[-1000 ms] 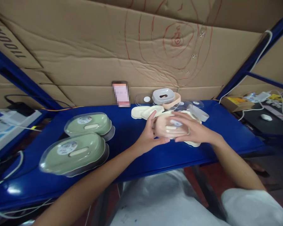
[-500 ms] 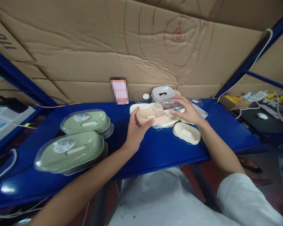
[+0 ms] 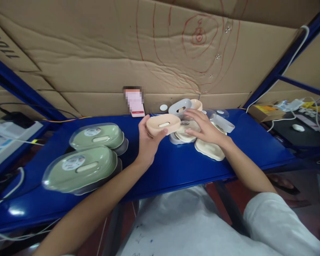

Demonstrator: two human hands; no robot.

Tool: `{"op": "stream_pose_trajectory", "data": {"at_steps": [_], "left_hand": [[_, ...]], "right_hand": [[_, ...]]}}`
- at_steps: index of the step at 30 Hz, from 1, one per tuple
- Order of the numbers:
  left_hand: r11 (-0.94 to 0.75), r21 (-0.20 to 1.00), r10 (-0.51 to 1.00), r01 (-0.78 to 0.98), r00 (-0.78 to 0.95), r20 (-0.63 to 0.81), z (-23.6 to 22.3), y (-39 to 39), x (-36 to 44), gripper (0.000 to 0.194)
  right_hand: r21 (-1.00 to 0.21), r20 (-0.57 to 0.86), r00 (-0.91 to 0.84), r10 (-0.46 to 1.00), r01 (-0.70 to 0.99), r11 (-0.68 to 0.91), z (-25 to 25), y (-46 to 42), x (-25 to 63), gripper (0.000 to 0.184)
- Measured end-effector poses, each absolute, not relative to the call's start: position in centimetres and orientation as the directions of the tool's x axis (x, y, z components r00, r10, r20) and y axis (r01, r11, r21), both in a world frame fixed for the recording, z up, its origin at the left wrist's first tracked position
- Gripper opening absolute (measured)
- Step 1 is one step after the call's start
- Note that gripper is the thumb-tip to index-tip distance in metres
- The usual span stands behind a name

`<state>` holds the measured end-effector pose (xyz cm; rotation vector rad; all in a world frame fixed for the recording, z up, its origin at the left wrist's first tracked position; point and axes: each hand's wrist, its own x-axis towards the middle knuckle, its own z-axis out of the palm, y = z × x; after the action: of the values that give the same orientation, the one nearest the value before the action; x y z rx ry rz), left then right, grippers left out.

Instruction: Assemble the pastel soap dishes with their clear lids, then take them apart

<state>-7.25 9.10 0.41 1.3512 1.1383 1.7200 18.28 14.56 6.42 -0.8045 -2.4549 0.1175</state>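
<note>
Holding a peach dish [image 3: 163,124] off the blue shelf [image 3: 176,167], the left hand [image 3: 147,142] had its thumb on the near right rim and its fingers curled round the far left end, pinching the dish between them. The dish sat open side down, its slot facing up, its long axis running left to right and tilted slightly up at the right end. It hung clear of the shelf, just left of the pile.

The right hand [image 3: 202,129] lay flat on the pile, fingers spread and pointing left, palm down on a clear lid [image 3: 185,123] over cream dishes [image 3: 185,137]. Whether it gripped the lid or only pressed on it could not be told. A cream lid [image 3: 210,149] lay under the wrist, near side.

Key relation: the held dish was directly left of the right fingertips, near but apart; the right end of its long axis pointed at them. The right hand was the nearer to the pile, the left hand the only one on the dish.

A grey dish [image 3: 180,106] stood tilted at the far edge of the pile. Two green boxes [image 3: 96,137] under clear covers lay well apart on the left. A phone [image 3: 134,103] leaned on the cardboard [image 3: 96,64] at the far side.
</note>
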Motion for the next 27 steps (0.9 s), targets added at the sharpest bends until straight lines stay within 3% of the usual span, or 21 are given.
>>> {"op": "stream_pose_trajectory", "data": {"at_steps": [4, 7, 11, 16, 18, 22, 27], "left_hand": [[-0.477, 0.875, 0.874, 0.082, -0.059, 0.482, 0.2, 8.6, -6.8, 0.103], [-0.502, 0.859, 0.86, 0.097, -0.048, 0.508, 0.1, 8.4, -6.3, 0.104], [-0.488, 0.872, 0.87, 0.049, -0.054, 0.49, 0.0, 8.3, -5.8, 0.098], [-0.491, 0.871, 0.87, 0.01, -0.043, 0.491, 0.1, 8.4, -6.0, 0.105], [-0.501, 0.865, 0.864, 0.033, -0.031, 0.502, 0.2, 8.4, -6.1, 0.109], [-0.529, 0.845, 0.848, 0.072, 0.011, 0.53, 0.5, 8.4, -6.2, 0.11], [-0.453, 0.891, 0.891, 0.012, -0.002, 0.453, 0.7, 8.2, -6.4, 0.109]], "right_hand": [[-0.312, 0.497, -0.744, 0.447, 0.327, 0.892, 6.5, 13.8, 17.1, 0.04], [-0.411, 0.53, -0.716, 0.454, 0.251, 0.876, 6.3, 13.9, 16.8, 0.028], [-0.511, 0.568, -0.649, 0.507, 0.205, 0.835, 6.1, 14.4, 16.9, 0.026], [-0.621, 0.527, -0.588, 0.614, 0.228, 0.75, 5.9, 14.1, 16.6, 0.033], [-0.601, 0.542, -0.57, 0.617, 0.25, 0.759, 6.0, 13.9, 16.5, 0.033], [-0.43, 0.546, -0.667, 0.507, 0.296, 0.853, 6.5, 13.7, 16.7, 0.033], [-0.396, 0.57, -0.675, 0.469, 0.275, 0.876, 5.6, 13.6, 16.4, 0.032]]}}
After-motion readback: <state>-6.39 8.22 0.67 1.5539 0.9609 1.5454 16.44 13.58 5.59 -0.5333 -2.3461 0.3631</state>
